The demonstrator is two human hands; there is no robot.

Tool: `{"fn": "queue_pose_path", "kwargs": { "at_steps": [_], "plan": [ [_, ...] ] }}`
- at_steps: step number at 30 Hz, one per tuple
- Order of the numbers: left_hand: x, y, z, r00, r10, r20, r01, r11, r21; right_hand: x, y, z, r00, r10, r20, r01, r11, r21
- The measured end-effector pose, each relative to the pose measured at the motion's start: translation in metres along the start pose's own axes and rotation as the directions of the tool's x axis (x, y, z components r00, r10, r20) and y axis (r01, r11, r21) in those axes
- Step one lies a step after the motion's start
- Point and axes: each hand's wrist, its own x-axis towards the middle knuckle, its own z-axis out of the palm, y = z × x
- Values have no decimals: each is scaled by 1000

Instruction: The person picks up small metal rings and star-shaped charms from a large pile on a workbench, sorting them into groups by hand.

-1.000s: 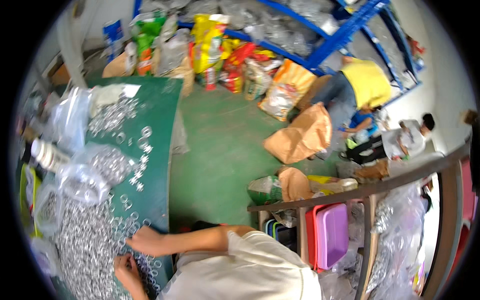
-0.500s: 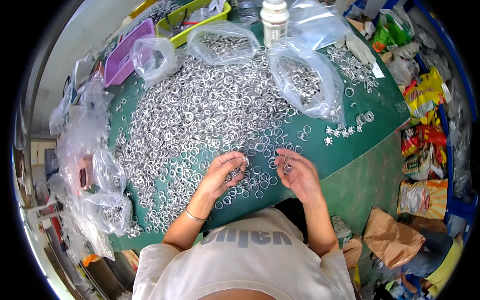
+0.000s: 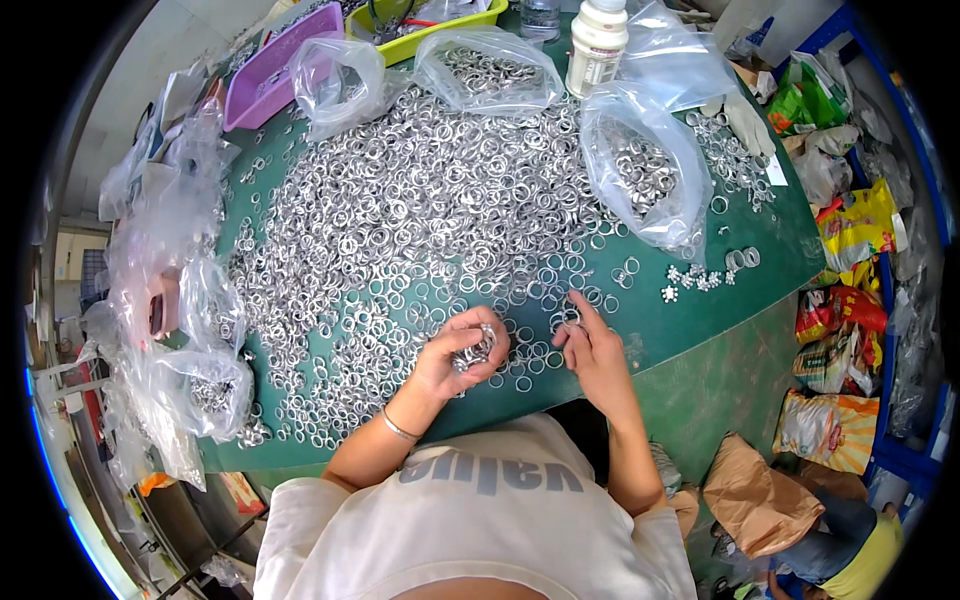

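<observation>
A wide heap of silvery metal rings (image 3: 400,190) covers much of the green table (image 3: 690,330). Close to the table's front edge, my left hand (image 3: 455,362) is curled around a small bunch of rings, which show between thumb and fingers. My right hand (image 3: 600,360) is a short way to its right, index finger stretched out and the other fingers bent towards the thumb. A ring shows at these bent fingertips, partly hidden by them. Loose rings (image 3: 525,360) lie on the table between the two hands.
Clear bags of rings (image 3: 645,170) stand behind the heap, beside a white bottle (image 3: 597,50). Purple (image 3: 285,65) and yellow-green (image 3: 430,38) baskets sit at the far left. Small star-shaped pieces (image 3: 695,278) lie at right. Another person (image 3: 850,545) is at lower right, near a brown sack (image 3: 760,495).
My right hand has turned, its index finger now stretched forward and the others bent in. My left hand has closed more around its rings. The whole view has shifted slightly.
</observation>
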Motion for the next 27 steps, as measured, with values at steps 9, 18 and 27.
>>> {"fn": "queue_pose_path", "kwargs": {
  "at_steps": [9,18,27],
  "plan": [
    [-11,6,5,986,72,-149,-9,923,385,2,-9,2,949,-269,-163,186,898,-398],
    [-38,8,24,986,76,-151,76,602,795,3,-7,30,918,-397,17,302,669,-679],
    [-43,-15,9,955,-229,-187,188,959,-210,15,5,23,863,-483,148,463,640,-613]
  ]
}}
